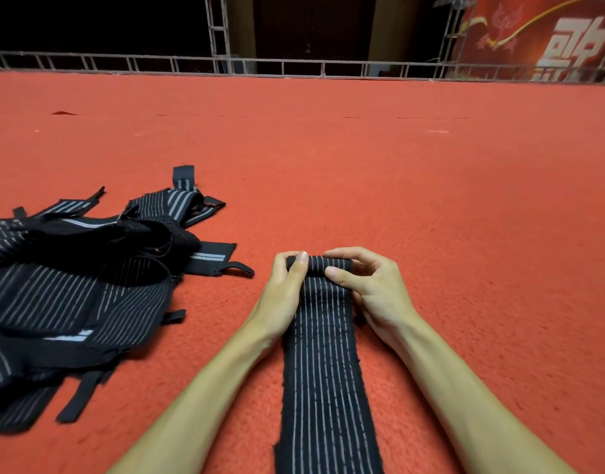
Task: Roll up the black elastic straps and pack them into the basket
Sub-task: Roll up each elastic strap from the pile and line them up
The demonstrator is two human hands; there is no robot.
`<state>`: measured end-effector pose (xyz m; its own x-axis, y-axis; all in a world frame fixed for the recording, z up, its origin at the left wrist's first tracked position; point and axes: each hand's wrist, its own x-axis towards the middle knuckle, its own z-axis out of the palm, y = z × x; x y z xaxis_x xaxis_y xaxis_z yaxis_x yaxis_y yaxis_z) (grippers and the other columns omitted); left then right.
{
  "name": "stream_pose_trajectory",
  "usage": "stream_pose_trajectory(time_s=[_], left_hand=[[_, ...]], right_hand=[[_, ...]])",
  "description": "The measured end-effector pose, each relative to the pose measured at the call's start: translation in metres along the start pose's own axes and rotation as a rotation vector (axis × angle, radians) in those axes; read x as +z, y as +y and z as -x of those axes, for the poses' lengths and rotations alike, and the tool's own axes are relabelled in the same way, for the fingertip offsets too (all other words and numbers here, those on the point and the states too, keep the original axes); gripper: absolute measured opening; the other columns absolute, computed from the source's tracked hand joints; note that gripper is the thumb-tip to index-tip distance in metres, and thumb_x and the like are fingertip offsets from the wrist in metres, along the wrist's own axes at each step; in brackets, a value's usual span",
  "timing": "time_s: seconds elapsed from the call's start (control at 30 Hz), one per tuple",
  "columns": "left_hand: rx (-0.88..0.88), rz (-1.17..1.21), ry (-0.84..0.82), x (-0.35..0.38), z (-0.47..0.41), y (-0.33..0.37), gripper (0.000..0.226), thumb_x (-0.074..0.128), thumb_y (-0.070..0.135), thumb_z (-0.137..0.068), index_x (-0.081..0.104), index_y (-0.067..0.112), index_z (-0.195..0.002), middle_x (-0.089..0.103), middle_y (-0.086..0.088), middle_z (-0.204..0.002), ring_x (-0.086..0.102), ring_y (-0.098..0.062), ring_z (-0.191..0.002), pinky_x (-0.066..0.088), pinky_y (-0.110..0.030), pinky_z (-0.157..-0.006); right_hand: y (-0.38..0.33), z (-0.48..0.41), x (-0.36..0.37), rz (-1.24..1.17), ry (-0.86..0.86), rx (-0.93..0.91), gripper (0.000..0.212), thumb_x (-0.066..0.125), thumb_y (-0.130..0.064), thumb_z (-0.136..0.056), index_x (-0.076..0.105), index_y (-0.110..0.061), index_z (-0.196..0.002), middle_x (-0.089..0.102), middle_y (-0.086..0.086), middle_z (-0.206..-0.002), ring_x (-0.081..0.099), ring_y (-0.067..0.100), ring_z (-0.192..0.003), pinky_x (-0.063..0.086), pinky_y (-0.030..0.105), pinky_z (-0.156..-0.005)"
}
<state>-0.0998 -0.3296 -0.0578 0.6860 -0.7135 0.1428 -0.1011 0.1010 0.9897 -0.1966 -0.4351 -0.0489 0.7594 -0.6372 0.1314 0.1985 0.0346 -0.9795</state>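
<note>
A black elastic strap with thin white stripes lies flat on the red carpet and runs from the bottom edge away from me. Its far end is turned over into a small roll. My left hand grips the left side of that roll, thumb on top. My right hand grips the right side, fingers curled over it. A loose pile of more black striped straps lies on the carpet to my left. No basket is in view.
Red carpet stretches far ahead and to the right. A low metal truss rail borders its far edge, with a vertical truss post and a red banner at the back right.
</note>
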Motion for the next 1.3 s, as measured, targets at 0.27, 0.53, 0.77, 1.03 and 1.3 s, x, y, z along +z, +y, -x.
stream_pose_trajectory(time_s=[0.27,0.53,0.77,1.03,1.3], left_hand=[[0.052,0.019,0.028,-0.0008,0.0017,0.0003,0.005,0.044,0.014,-0.099,0.048,0.016,-0.100,0.055,0.005,-0.084,0.053,0.010,-0.063,0.044,-0.010,-0.062],[0.146,0.070,-0.005,-0.0063,0.0026,0.0004,0.037,0.044,-0.010,-0.091,0.053,0.019,-0.113,0.056,-0.001,-0.094,0.056,0.004,-0.073,0.047,-0.014,-0.066],[0.034,0.103,-0.075,-0.0050,0.0016,-0.0002,0.038,0.052,0.031,-0.079,0.052,0.026,-0.117,0.059,0.001,-0.105,0.059,-0.001,-0.088,0.046,-0.018,-0.078],[0.060,-0.021,0.025,-0.0051,-0.0009,-0.0050,0.013,0.041,0.022,-0.101,0.047,0.017,-0.111,0.054,0.006,-0.098,0.053,-0.006,-0.093,0.043,-0.019,-0.083],[0.126,0.100,0.032,-0.0089,0.0020,0.0000,0.030,0.047,-0.003,-0.093,0.050,0.019,-0.114,0.058,0.001,-0.093,0.058,-0.001,-0.077,0.048,-0.016,-0.071]], right_hand=[[0.0008,0.0005,0.0009,0.016,-0.014,-0.007,0.014,0.073,-0.016,-0.078,0.075,-0.014,-0.092,0.071,0.008,-0.089,0.062,0.018,-0.082,0.049,0.031,-0.073],[0.0018,0.0008,0.0015,0.051,-0.017,0.046,0.017,0.072,-0.011,-0.083,0.070,-0.013,-0.100,0.070,0.006,-0.090,0.063,0.026,-0.078,0.050,0.045,-0.071],[0.0019,-0.0002,-0.0023,0.051,-0.024,-0.071,0.027,0.073,0.010,-0.072,0.073,-0.015,-0.084,0.072,0.005,-0.089,0.066,0.015,-0.080,0.053,0.030,-0.071],[0.0024,-0.0018,-0.0022,0.072,-0.033,-0.093,0.032,0.072,0.014,-0.068,0.076,-0.012,-0.087,0.073,0.000,-0.103,0.067,0.006,-0.090,0.052,0.019,-0.070],[-0.0016,0.0020,0.0013,-0.006,-0.031,-0.036,0.022,0.067,-0.003,-0.085,0.071,-0.003,-0.106,0.071,-0.004,-0.079,0.058,0.000,-0.053,0.041,0.012,-0.041]])
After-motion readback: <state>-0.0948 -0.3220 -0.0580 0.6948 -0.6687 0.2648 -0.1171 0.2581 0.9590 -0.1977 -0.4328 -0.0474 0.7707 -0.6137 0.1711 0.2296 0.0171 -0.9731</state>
